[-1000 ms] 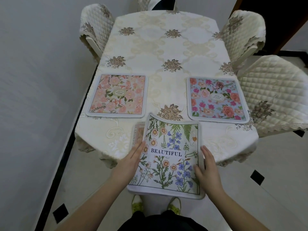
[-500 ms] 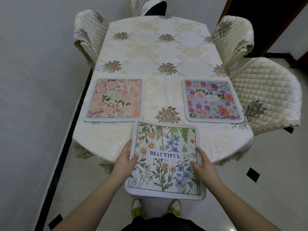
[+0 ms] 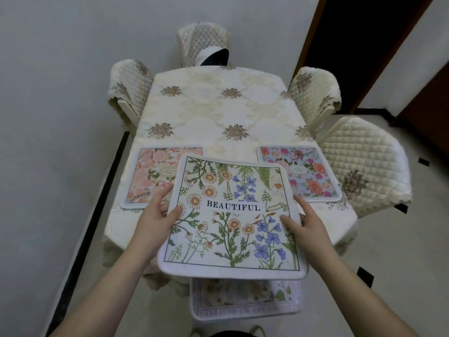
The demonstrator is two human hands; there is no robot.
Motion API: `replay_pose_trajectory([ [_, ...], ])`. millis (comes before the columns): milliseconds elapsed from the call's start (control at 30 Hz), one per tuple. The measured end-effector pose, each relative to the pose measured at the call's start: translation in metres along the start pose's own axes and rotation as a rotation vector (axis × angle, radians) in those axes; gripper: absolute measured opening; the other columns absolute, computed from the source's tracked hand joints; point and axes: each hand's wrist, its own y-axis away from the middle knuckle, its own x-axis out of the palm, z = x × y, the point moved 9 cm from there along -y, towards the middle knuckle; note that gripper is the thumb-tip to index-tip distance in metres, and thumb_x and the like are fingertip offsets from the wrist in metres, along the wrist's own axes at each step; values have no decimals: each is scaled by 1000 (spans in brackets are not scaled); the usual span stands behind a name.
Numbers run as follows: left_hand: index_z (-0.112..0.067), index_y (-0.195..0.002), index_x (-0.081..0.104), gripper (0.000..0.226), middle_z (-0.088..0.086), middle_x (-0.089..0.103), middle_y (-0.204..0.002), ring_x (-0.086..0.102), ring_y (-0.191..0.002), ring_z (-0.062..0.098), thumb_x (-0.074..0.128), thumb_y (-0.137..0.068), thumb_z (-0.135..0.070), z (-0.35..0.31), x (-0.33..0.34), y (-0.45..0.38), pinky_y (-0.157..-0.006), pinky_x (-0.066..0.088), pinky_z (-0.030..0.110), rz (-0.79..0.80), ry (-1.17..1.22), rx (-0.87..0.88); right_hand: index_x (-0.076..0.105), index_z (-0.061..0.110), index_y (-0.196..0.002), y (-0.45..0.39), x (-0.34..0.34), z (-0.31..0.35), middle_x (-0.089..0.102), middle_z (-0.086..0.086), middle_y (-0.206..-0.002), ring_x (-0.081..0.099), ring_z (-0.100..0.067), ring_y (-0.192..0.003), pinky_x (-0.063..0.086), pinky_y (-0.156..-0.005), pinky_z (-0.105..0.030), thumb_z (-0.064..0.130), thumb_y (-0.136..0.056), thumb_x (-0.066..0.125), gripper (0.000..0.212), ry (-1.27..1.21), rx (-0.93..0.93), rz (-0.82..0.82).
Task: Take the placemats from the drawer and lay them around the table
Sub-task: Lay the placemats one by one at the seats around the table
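Above the near end of the table (image 3: 218,113), the person holds the "BEAUTIFUL" mat (image 3: 230,220) lifted and tilted, its far edge overlapping the view of two mats already laid: a pink mat (image 3: 150,176) at the left side and a blue mat (image 3: 313,178) at the right. The left hand (image 3: 155,217) grips the mat's left edge, thumb on top and fingers under it; the right hand (image 3: 303,222) grips the right edge the same way. Below it, another mat (image 3: 245,300) lies at the near edge, partly hidden, and whether it rests on the table or hangs off it cannot be told.

The step looks like carrying this mat to a free place, probably farther up the table by one of the chairs (image 3: 131,93). To do it well, both hands should keep the mat level so it does not sag, carry it clear of the laid mats so they are not dragged, set its far edge down first, then smooth it square to the table edge, spaced like the others.
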Motion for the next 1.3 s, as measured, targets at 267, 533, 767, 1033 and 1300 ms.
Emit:
replay_pose_trajectory([
  [267,-38,-139,48,55,0,78,-99,75,-87,28,62,-96,-8,-70,-18,-16,-80,58,55,34,47,88,42,34,-142,12,-6,74,77,1,-95,75,-31,-83,60,-61,-42,6,-94,62,59,-235,-21,-12],
  [533,-35,-140,48,52,3,78,-98,75,-85,36,59,-97,-8,-117,-26,-19,-77,58,58,77,144,86,46,31,-141,27,-9,111,70,-16,-114,73,-38,-85,60,-56,-42,0,-95,57,56,-337,-39,15],
  [767,-33,-137,53,50,8,78,-94,74,-82,36,61,-96,-7,-135,-29,-23,-76,59,56,73,181,92,49,30,-138,34,-15,128,74,-12,-106,73,-37,-85,61,-57,-43,0,-95,56,53,-379,-59,-11],
  [1033,-38,-130,53,45,6,78,-94,75,-79,34,64,-94,-13,-143,-22,-16,-66,61,48,116,164,103,47,32,-140,46,-23,132,69,-15,-117,72,-39,-90,61,-61,-46,0,-94,57,57,-397,-86,-24],
  [1300,-35,-132,57,45,11,77,-98,75,-85,35,58,-97,-7,-135,-15,6,-84,56,54,90,184,96,46,32,-141,55,-34,120,71,-13,-113,73,-39,-87,61,-57,-44,-1,-94,57,58,-431,-82,12],
])
